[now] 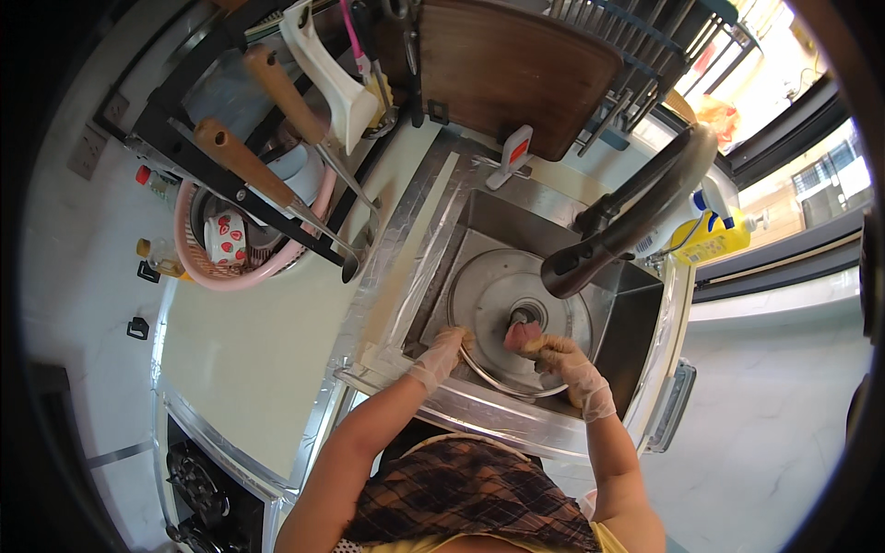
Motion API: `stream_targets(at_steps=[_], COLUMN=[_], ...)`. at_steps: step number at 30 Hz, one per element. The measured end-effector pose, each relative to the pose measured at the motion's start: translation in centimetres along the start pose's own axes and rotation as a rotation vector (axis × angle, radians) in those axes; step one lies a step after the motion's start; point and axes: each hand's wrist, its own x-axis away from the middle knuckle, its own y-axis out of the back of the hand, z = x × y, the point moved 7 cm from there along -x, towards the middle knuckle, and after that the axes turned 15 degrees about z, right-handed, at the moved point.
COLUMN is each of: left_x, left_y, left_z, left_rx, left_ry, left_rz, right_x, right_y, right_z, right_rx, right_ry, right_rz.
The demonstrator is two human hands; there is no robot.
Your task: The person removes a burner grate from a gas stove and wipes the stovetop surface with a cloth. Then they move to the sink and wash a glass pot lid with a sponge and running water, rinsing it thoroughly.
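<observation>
A round metal-rimmed pot lid (484,290), see-through in part, lies tilted in the stainless steel sink (626,339). My left hand (446,349), in a clear thin glove, grips the lid's rim at its left side. In my right hand (563,363), gloved the same way, is a pinkish cloth or sponge (523,336), held over the lid near its centre. The exact kind of the pink thing cannot be told. Above the sink's right part hangs the dark head of the faucet (570,269), and no water is seen running from it.
Ladles with wooden handles (245,162) hang from a black rail at the left, over a pink basket (238,282) of bowls. A brown cutting board (511,69) stands behind the sink. Yellow and white bottles (715,238) are at the right; a gas stove (200,484) is at the lower left.
</observation>
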Motion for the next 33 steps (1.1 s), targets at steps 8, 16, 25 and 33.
stream_targets(at_steps=[8,16,25,33], left_x=[-2.1,-3.5,2.8,-2.3], left_y=[1.2,3.2,-3.1,1.0], left_z=[1.4,2.9,-1.2,3.6], left_rx=[-0.020,0.022,0.371,0.402], left_ry=[0.003,-0.169,-0.101,-0.079], left_rz=[-0.003,-0.245,-0.053,0.061], right_x=[-0.9,-7.2,-7.7,-22.9], right_y=[0.8,1.3,-2.8,1.9], right_z=[4.0,2.0,-9.3,-5.4], right_rx=[0.044,0.721,1.186,1.334], right_ry=[0.198,0.186,0.036,0.511], right_rz=[-0.100,0.015,0.392,0.164])
